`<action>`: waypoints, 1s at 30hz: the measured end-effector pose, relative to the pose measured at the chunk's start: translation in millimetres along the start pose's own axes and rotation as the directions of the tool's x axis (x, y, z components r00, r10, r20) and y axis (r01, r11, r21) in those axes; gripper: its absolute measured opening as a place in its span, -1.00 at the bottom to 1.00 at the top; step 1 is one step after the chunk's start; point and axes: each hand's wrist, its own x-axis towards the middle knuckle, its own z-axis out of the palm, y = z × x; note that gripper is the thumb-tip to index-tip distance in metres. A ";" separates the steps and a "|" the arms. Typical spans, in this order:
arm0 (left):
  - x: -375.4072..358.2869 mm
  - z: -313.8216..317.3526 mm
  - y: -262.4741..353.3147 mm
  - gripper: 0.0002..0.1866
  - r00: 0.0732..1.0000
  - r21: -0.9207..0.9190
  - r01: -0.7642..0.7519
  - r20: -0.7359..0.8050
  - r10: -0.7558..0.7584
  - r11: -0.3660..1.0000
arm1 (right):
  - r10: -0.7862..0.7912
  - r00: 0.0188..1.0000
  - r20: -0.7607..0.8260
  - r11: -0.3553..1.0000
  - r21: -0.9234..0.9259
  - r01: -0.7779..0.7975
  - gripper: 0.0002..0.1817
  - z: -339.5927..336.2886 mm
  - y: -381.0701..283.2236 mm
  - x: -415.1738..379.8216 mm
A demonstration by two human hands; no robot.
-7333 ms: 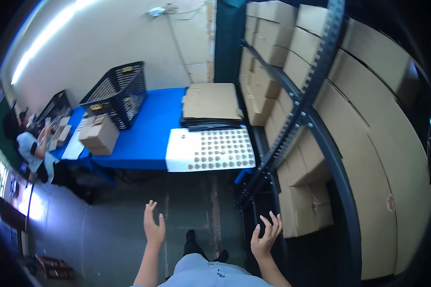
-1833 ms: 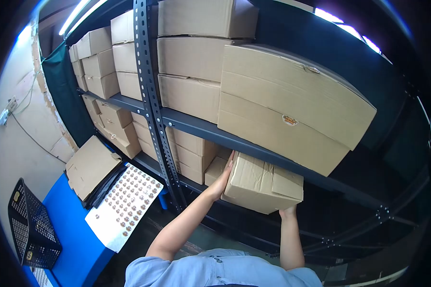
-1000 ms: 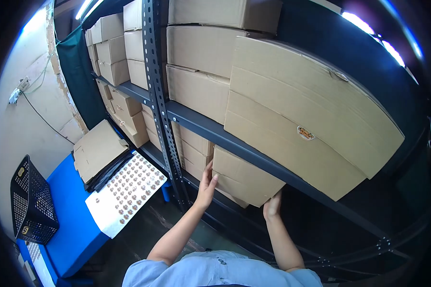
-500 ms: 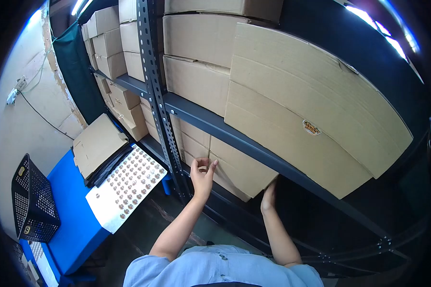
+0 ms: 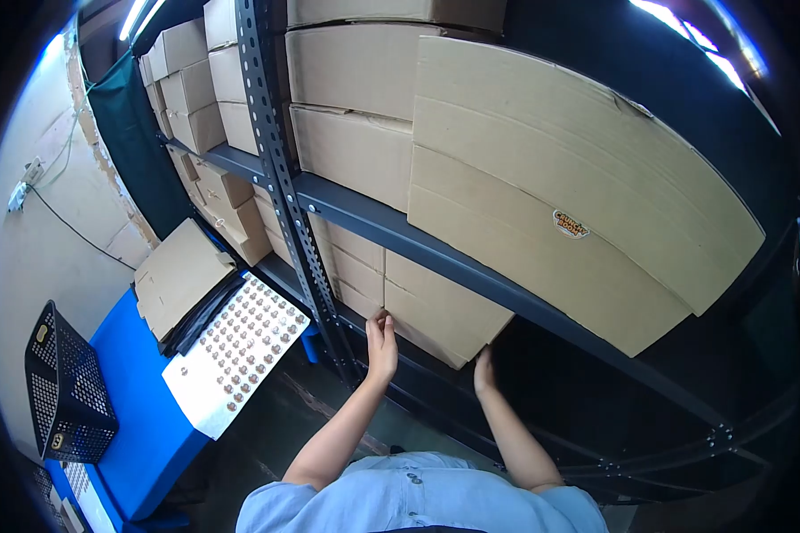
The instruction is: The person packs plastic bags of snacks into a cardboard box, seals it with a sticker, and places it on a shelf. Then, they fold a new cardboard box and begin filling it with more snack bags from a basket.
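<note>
A cardboard box [image 5: 444, 306] sits on the lower shelf, its front face toward me. At its front left edge is my left hand [image 5: 382, 351], fingers stretched upward and close together, with the tips by the seam between this box and the neighbouring boxes [image 5: 351, 266]. My right hand [image 5: 484, 373] is beside the box's lower right corner, fingers straight and partly in shadow. Whether the fingertips press on the cardboard is hard to tell. Neither hand is wrapped round anything.
A dark metal shelf beam [image 5: 436, 258] runs above the box, with a perforated upright [image 5: 280, 178] to its left. A large flat carton [image 5: 551, 178] with a logo sticker overhangs the upper shelf. At left, a blue table [image 5: 142, 391] bears a sticker sheet [image 5: 240, 355] and black basket [image 5: 71, 391].
My left hand has moved down, and its thumb and fingers have gone from spread to close together. My right hand has drawn slightly down and left along the box's corner. The view shifted slightly.
</note>
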 end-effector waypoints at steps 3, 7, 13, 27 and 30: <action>-1.8 0.3 -5.0 -0.54 0.999 0.008 0.016 0.037 -0.016 1.000 | -0.106 0.990 0.095 0.994 0.012 0.105 -0.19 -1.8 -9.7 -18.4; -7.2 -1.5 -3.2 -0.42 0.996 0.056 0.045 0.080 -0.050 0.997 | -0.316 0.909 0.272 0.949 0.075 0.307 -0.10 5.6 -24.6 -31.3; -7.4 3.7 0.7 -0.40 0.999 0.093 0.037 -0.012 -0.036 0.995 | -0.309 0.924 0.224 0.951 0.056 0.305 -0.11 7.3 -25.0 -25.7; -11.4 -4.3 9.2 -0.36 0.998 0.059 0.065 0.010 -0.066 0.996 | -0.190 0.970 0.149 0.977 -0.069 0.202 0.06 9.1 -21.4 -33.0; -14.3 -1.7 6.5 -0.35 0.997 0.041 0.074 0.010 -0.075 0.996 | -0.245 0.961 0.131 0.965 -0.063 0.255 -0.23 11.9 -26.7 -35.8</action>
